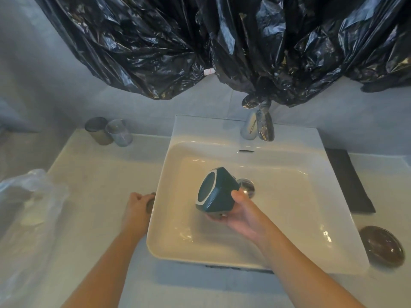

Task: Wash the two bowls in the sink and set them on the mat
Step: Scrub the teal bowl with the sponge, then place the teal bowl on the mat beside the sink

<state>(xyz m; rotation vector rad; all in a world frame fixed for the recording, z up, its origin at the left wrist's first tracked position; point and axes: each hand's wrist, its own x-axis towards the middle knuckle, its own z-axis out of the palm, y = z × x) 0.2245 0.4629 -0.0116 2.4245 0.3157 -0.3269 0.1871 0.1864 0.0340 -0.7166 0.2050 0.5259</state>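
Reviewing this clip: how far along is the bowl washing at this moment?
Done: nothing yet; no bowl lies on the dark mat. In hand: the right hand holds a teal bowl tilted over the sink; the left hand grips a small dark object at its edge. Left: getting both bowls onto the mat.

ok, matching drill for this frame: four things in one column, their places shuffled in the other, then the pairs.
Things
1. teal bowl
2. black mat
3. two cups
4. left hand

Places
A. on the counter, back left of the sink
B. at the sink's left rim, gripping a small dark object
C. tilted over the sink, held by the right hand
D. flat on the counter, right of the sink

Pairs: 1-C, 2-D, 3-A, 4-B
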